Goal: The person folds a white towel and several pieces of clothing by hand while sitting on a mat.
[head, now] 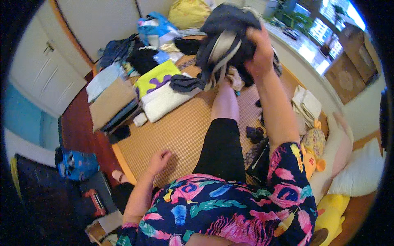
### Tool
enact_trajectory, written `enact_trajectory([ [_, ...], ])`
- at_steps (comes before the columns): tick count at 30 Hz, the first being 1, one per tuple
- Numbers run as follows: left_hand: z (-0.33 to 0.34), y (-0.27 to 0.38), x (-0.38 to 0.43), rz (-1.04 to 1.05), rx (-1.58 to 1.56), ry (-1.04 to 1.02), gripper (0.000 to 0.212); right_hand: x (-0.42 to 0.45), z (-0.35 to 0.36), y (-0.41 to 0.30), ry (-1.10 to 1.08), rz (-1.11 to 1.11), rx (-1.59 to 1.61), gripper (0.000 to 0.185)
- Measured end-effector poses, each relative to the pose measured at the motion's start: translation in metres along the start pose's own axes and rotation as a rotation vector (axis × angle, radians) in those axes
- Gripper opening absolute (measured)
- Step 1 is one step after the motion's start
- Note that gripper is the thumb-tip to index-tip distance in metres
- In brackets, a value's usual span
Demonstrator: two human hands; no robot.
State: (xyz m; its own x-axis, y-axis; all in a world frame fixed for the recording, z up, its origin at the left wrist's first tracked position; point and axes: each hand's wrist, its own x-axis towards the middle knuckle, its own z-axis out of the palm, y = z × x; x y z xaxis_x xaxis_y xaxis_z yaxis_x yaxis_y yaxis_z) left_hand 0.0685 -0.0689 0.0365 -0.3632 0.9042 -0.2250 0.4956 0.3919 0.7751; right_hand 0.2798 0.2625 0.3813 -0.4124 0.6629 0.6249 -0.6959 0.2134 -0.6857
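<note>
My right hand [261, 52] grips a bunched bundle of dark clothing [226, 46] with beige and pale bands, raised in front of me. The bundle covers my outstretched foot. My left hand [160, 161] is low over the woven mat [172, 129], fingers curled and partly hidden; no object shows in it. Beyond it sit a folded white cloth [169, 103], a lime-green cloth with purple shapes [158, 77] and a folded tan cloth [112, 103] on a dark one. A dark rolled cloth [187, 83] rests against the white one. Close to the folded white cloth is a small white bundle [140, 119].
Piled dark garments [143, 60], a blue bag [157, 29] and a yellow bundle [189, 13] fill the far end. To my right are folded cream cloths [306, 103], a plush toy [311, 153] and a pillow [335, 144]. A blue patterned bag [78, 164] stands off the bed's left side.
</note>
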Motion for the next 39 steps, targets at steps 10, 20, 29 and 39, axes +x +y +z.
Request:
enact_trajectory([
  [10, -0.110, 0.119, -0.041, -0.096, -0.917, 0.092, 0.050, -0.264, 0.158, 0.095, -1.333, 0.011, -0.075, 0.024],
  [20, -0.126, 0.127, -0.105, 0.234, -1.339, -0.091, 0.057, -0.223, 0.102, 0.146, -0.879, 1.230, -0.149, 0.065],
  [29, -0.132, 0.031, -0.066, 0.049, -0.923, -0.489, 0.081, -0.175, 0.125, 0.104, -0.180, 0.965, 0.499, 0.035],
  [39, -0.107, 0.114, -0.056, 0.394, -1.201, -0.058, 0.059, -0.194, 0.142, 0.056, -0.680, 1.063, 0.251, 0.051],
])
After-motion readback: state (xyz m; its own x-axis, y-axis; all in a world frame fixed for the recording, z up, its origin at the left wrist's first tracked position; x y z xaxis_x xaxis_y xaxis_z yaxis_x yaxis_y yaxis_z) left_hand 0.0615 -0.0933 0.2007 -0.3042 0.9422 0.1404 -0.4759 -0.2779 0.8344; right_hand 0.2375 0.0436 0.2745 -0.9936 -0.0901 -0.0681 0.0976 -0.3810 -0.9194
